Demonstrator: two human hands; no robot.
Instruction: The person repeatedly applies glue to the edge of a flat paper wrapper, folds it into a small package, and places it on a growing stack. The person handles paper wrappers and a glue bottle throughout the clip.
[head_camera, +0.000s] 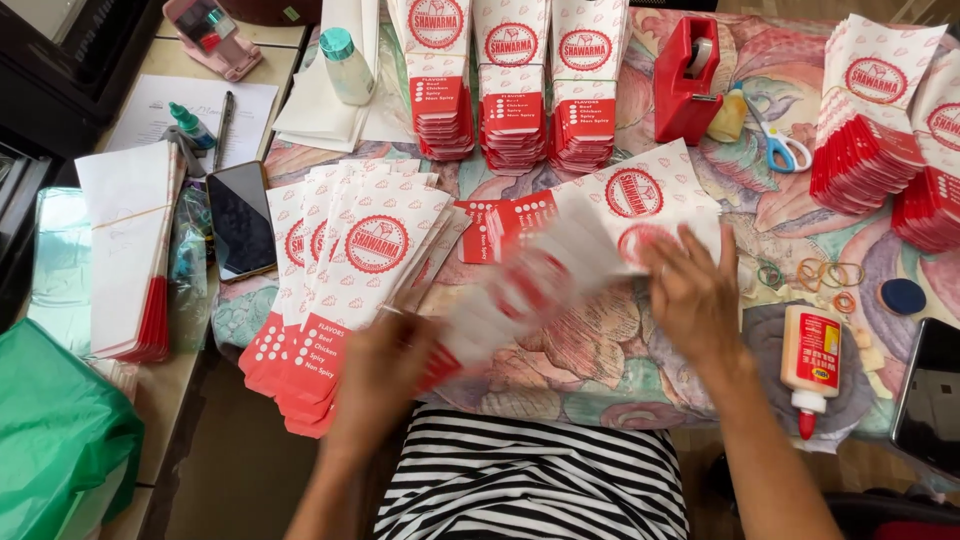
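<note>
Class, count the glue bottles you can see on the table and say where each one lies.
3: a white glue bottle with a red tip near the right hand, a small yellow one beside the red tape dispenser, a teal-capped one at the top left. Others may be hidden.

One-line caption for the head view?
Both hands, left hand and right hand, handle a blurred white-and-red paper bag above a floral tablecloth.

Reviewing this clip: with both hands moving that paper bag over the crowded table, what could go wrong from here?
1. The left hand and right hand handle a blurred paper bag beside a fanned bag stack that overhangs the table edge; a brush might slide it off.
2. The glue bottle lies by the right forearm, so an elbow sweep may knock it.
3. Loose rubber bands could get swept under the flat bags.
</note>
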